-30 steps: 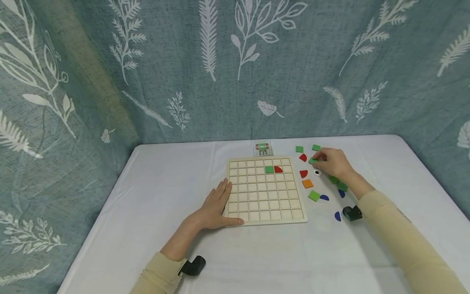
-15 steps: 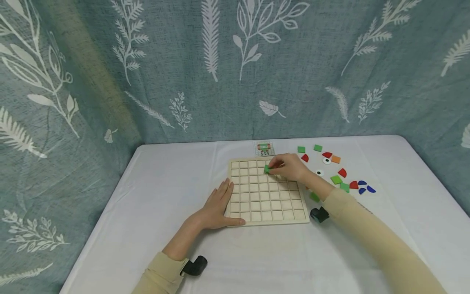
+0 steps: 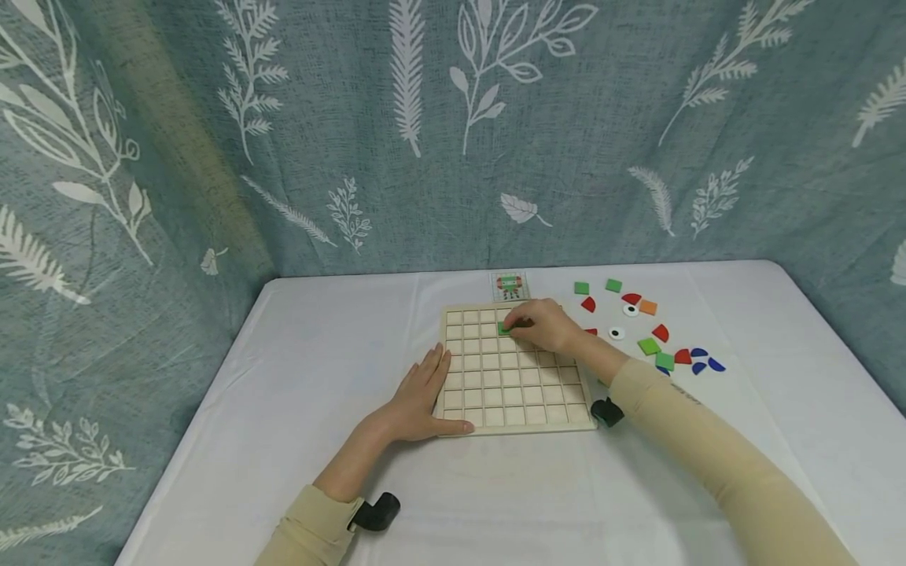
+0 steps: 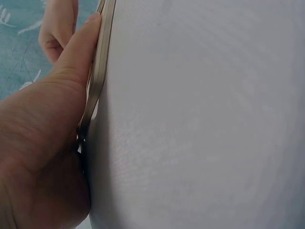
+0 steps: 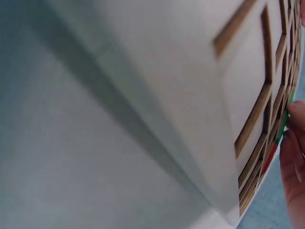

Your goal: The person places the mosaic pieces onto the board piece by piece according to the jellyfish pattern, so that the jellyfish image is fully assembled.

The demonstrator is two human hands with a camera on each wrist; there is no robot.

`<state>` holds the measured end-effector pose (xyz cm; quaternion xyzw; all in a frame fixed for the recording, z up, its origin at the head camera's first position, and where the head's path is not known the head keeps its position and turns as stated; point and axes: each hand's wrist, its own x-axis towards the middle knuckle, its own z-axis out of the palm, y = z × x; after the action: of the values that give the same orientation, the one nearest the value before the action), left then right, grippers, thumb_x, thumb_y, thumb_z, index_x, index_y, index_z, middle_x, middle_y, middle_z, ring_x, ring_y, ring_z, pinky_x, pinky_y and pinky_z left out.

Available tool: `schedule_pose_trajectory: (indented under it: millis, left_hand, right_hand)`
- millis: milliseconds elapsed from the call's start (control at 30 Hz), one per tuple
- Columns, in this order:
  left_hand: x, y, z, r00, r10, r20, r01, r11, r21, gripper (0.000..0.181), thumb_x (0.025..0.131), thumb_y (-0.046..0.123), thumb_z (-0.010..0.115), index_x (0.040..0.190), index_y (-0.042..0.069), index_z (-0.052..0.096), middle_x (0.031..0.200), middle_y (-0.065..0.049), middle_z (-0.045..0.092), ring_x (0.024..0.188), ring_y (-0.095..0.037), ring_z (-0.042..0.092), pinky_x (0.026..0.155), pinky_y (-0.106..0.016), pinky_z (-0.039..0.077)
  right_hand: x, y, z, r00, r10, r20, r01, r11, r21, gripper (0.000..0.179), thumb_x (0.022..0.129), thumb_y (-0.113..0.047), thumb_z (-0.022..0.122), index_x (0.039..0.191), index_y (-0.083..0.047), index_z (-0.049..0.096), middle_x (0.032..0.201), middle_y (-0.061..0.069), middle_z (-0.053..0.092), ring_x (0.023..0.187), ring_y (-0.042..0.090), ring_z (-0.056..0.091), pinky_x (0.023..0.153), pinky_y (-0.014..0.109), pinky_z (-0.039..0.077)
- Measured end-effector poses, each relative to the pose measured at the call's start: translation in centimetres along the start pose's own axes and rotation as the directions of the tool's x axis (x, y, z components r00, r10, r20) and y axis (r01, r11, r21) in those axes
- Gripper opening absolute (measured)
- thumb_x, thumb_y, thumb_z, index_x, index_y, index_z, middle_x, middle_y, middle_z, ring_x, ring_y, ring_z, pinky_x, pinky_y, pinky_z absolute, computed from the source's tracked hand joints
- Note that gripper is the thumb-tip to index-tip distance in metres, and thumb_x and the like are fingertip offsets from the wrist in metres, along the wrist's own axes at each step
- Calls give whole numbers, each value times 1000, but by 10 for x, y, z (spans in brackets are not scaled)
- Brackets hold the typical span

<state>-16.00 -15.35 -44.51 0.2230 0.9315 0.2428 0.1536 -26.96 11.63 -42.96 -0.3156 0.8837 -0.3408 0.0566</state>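
Left hand [image 3: 418, 401] laid palm down, right hand [image 3: 548, 324] pinching.
The left fingers [image 3: 430, 366] point forward, straight and side by side, with the thumb [image 3: 451, 427] stretched out to the right. Farther forward, the right thumb and fingertips [image 5: 297, 114] draw together. The left forearm [image 3: 306, 531] and right forearm [image 3: 690, 428] (sleeves stopping short of the wrists) slant inward.

Blue-green curtain [image 3: 439, 228] printed with white leafy sprigs [image 3: 247, 86] and fern-like fronds [image 3: 406, 79], a tan band [image 3: 193, 134] running down its left part; white cloth [image 3: 318, 338], faintly creased and rounded at its far corners, spread flat in front of the curtain
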Motion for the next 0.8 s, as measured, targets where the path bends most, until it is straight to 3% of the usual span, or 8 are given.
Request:
schedule_pose_trajectory:
  millis: [100, 267, 367, 467, 600, 800]
  left_hand:
    - [0, 0, 0, 1000, -1, -1, 1, 1000, -2, 117, 81, 54, 74, 154, -3, 3, 162, -18, -5, 148, -30, -4, 118, -49, 2]
    - [1, -1, 1, 1000, 6, 2, -6, 1000, -6, 117, 81, 53, 75, 154, -3, 2, 161, -18, -6, 148, -30, -5, 118, -49, 2]
    - [1, -2, 1, 1000, 3, 3, -3, 1000, -4, 118, 81, 52, 75, 154, -2, 1, 161, -17, -8, 148, -30, -7, 118, -49, 0]
    - [0, -3, 1, 1000, -4, 0, 4, 1000, -12, 119, 80, 52, 76, 154, -2, 1, 161, -16, -9, 148, -29, -8, 118, -48, -1]
    - [0, -4, 2, 1000, -6, -6, 6, 1000, -15, 119, 80, 52, 76, 154, -3, 1, 161, -17, -9, 148, -29, -9, 118, -48, -1]
    - [2, -5, 5, 1000, -3, -16, 3, 1000, -16, 120, 79, 53, 76, 154, -3, 3, 161, -18, -8, 148, -30, -9, 118, -48, 0]
  right_hand:
    - [-2, 2, -2, 1000, 3, -3, -3, 1000, -3, 14, 93, -9, 67, 104, -9, 75, 113, 10, 70, 99, 27, 66, 82, 39, 54]
    - [-13, 13, -18, 991, 108, -84, -108, 994, 12, 20, 97, -12, 61, 112, -6, 73, 121, 17, 65, 99, 32, 66, 80, 43, 55]
    - [-21, 27, -33, 963, 213, -165, -217, 976, -5, 23, 99, -12, 58, 115, -3, 71, 124, 21, 62, 106, 36, 62, 83, 47, 53]
    - [-26, 43, -47, 921, 316, -228, -329, 944, -17, 25, 99, -11, 56, 119, -1, 68, 125, 23, 60, 111, 39, 57, 85, 49, 51]
    - [-28, 61, -59, 879, 417, -231, -434, 901, -26, 31, 99, -12, 54, 127, 1, 61, 130, 25, 56, 116, 39, 52, 92, 51, 47]
    - [-25, 72, -65, 885, 421, -197, -443, 893, -82, 35, 99, -12, 56, 131, 2, 58, 130, 25, 56, 116, 38, 52, 98, 51, 43]
